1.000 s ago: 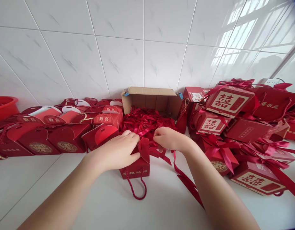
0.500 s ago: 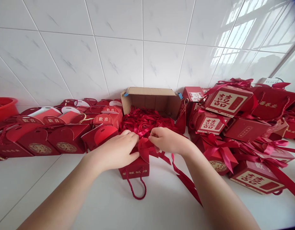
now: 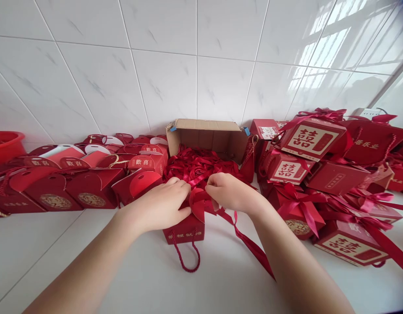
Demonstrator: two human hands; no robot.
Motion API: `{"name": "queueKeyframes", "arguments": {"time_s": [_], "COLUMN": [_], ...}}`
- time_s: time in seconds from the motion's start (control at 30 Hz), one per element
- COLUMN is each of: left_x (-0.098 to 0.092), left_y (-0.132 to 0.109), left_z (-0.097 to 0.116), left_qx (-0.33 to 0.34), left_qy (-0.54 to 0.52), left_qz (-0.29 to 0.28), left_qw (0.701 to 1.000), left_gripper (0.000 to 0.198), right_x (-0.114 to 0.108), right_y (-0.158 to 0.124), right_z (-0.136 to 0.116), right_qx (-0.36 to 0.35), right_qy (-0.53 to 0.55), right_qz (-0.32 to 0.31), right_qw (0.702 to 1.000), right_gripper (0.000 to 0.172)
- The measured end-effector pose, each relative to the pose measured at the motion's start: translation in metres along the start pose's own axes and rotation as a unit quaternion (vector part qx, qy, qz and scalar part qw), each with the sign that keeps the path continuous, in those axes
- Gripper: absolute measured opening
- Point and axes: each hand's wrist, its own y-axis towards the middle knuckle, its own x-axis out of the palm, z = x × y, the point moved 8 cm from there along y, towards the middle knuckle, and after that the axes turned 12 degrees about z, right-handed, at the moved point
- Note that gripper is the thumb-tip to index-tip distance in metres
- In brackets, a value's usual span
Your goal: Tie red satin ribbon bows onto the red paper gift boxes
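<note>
A small red gift box [image 3: 187, 233] with gold lettering stands in front of me, a twisted cord handle [image 3: 190, 269] hanging down its front onto the table. My left hand [image 3: 165, 201] is closed on the left of its top, thumb on the near side and fingertips hidden behind. At the right of the folded top flaps, my right hand [image 3: 226, 190] pinches red ribbon; its fingertips are partly hidden. A long red ribbon [image 3: 252, 247] trails from the box beneath my right wrist onto the table.
Behind the box, a cardboard carton [image 3: 204, 125] lies open with a heap of red ribbons [image 3: 201, 165] spilling out. Rows of red boxes [image 3: 93, 192] line the left side. Ribbon-tied boxes [image 3: 314, 136] are stacked at the right. A red basin [image 3: 6, 146] sits far left.
My right hand has shifted slightly right, away from the flaps. The trailing ribbon has moved and lies narrower beside my right forearm. My left hand keeps its place on the box.
</note>
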Motion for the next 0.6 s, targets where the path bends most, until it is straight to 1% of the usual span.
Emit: {"name": "queueKeyframes", "arguments": {"time_s": [0.1,0.27,0.4,0.5,0.6], "left_x": [0.0,-0.0013,-0.0039,-0.0041,-0.0038], "left_y": [-0.0005,-0.0004,-0.0006,-0.0008,-0.0002], "left_z": [-0.0004,-0.0001,0.0013,0.0015,0.001], "left_qx": [-0.006,-0.008,0.0,0.006,0.012], "left_qy": [0.001,0.001,0.006,0.003,0.0], "left_qz": [-0.007,-0.002,0.01,0.012,0.015], "left_qw": [1.0,1.0,1.0,1.0,1.0], "left_gripper": [0.016,0.016,0.013,0.014,0.014], "right_x": [0.0018,0.0081,0.0083,0.0067,0.0076], "right_y": [0.0007,-0.0012,-0.0001,0.0014,0.0011], "right_z": [0.0028,-0.0019,-0.0042,-0.0025,0.0009], "right_qx": [0.008,-0.001,0.008,0.016,0.026], "right_qy": [-0.032,-0.027,-0.078,-0.115,-0.11], "right_qz": [0.001,-0.019,-0.005,0.006,-0.011], "right_qw": [0.999,0.999,0.997,0.993,0.994], "right_gripper": [0.015,0.015,0.016,0.018,0.021]}}
